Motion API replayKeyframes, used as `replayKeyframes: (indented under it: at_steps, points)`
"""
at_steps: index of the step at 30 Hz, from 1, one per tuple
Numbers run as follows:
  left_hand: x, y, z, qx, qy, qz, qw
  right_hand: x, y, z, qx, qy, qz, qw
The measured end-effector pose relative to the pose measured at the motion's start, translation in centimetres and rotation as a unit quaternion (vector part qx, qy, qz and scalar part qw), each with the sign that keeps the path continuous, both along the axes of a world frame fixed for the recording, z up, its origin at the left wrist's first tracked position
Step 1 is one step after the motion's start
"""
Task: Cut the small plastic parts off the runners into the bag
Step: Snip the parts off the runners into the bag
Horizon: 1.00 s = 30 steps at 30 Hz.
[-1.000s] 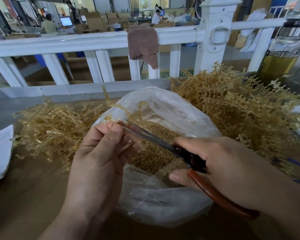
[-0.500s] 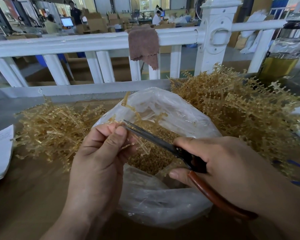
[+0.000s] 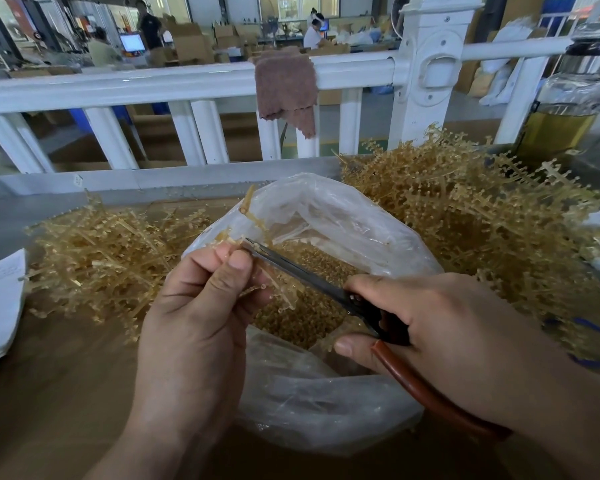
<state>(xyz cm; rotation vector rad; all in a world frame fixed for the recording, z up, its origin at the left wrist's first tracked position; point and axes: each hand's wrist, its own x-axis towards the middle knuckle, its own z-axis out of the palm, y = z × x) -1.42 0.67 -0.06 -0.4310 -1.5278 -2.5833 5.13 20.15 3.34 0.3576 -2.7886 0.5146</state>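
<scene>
One amber translucent plastic runner (image 3: 248, 204) is now seen tipped more upright than a second ago, its stem raised against the far wall of the clear plastic bag (image 3: 343, 216). A fresh branch is presented, so another snip is judged close. The runner is pinched between the thumb and curled fingers (image 3: 201, 268) of the left hand (image 3: 201, 306), over the bag's mouth. The red-brown-handled steel scissors (image 3: 300, 271), blades nearly closed, are held just beside that thumb tip by the right hand (image 3: 430, 327). Small cut parts (image 3: 309, 317) are heaped below.
</scene>
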Motion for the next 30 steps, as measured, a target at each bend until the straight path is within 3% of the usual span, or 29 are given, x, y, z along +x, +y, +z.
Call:
replayKeyframes:
  at_steps: [17,30]
  points:
    - [0.24,0.04,0.08,0.008,-0.022,0.005,1.0,0.07,-0.39,-0.06,-0.015,0.035,0.018,0.999]
    - [-0.26,-0.09,-0.47,0.008,-0.025,-0.005,1.0,0.26,-0.79,0.22,-0.005,0.005,-0.001,1.0]
